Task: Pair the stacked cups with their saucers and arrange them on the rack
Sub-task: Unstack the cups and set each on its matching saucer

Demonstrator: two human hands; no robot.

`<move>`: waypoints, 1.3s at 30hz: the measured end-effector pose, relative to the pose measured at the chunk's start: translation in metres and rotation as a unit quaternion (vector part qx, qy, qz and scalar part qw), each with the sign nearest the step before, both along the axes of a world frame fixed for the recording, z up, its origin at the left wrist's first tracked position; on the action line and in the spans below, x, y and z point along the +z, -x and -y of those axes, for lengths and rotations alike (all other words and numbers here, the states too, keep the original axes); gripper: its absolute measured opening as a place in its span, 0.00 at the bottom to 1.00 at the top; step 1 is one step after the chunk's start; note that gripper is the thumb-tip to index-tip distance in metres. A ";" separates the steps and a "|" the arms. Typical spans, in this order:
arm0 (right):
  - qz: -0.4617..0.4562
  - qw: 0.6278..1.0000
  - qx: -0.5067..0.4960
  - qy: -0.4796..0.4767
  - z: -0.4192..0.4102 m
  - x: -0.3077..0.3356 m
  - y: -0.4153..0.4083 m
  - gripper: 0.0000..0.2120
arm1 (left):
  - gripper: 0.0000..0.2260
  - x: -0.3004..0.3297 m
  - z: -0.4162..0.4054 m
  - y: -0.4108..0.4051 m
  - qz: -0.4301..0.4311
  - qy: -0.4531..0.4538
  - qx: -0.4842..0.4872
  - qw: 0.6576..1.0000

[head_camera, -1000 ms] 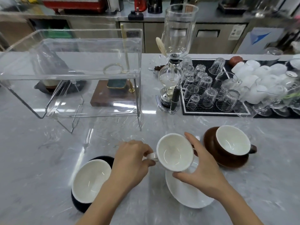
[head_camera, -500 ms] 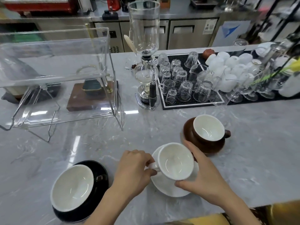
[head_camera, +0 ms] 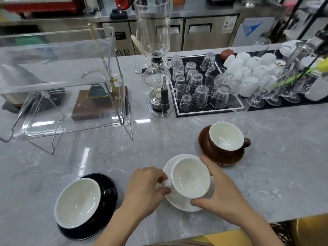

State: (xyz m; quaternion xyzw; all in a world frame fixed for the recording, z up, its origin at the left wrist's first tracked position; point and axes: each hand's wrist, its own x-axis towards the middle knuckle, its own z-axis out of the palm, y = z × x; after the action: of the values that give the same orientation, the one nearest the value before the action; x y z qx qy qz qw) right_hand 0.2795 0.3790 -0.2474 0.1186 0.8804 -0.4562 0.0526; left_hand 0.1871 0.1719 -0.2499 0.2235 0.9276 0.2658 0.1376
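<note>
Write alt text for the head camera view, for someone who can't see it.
Two hands hold a white cup over its white saucer on a grey marble counter: the left hand pinches the handle, the right hand cups the side. A black cup and saucer sit left, a brown set right, a clear rack behind.

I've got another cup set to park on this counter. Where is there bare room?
Bare marble lies between the clear rack and the black cup set, and on the right, in front of the glass mat, past the brown cup set. It is crowded in the middle, where both hands hold the white cup over its saucer.
</note>
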 end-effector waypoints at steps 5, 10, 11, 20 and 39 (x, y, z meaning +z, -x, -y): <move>-0.006 1.000 0.007 0.006 -0.002 -0.004 -0.001 0.52 | 0.07 -0.001 0.001 -0.003 0.029 -0.015 0.012 0.999; -0.014 1.000 0.014 0.021 -0.007 -0.009 -0.006 0.52 | 0.14 -0.004 0.008 -0.006 0.076 -0.051 0.030 0.995; -0.012 0.999 0.011 0.034 -0.010 -0.010 -0.009 0.52 | 0.16 -0.006 0.010 -0.007 0.094 -0.069 0.041 0.992; -0.026 0.947 -0.213 0.238 -0.038 -0.020 -0.010 0.17 | 0.08 -0.022 0.021 -0.012 0.271 -0.251 0.251 0.895; 0.080 0.917 -0.226 0.318 -0.041 -0.024 -0.003 0.32 | 0.15 -0.024 0.001 -0.008 0.421 -0.326 0.300 0.792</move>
State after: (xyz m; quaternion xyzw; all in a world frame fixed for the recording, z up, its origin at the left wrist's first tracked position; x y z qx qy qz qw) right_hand 0.2829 0.4199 -0.2714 0.3272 0.6313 -0.7011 0.0537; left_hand 0.1954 0.1707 -0.2738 -0.1680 0.6567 0.6483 0.3467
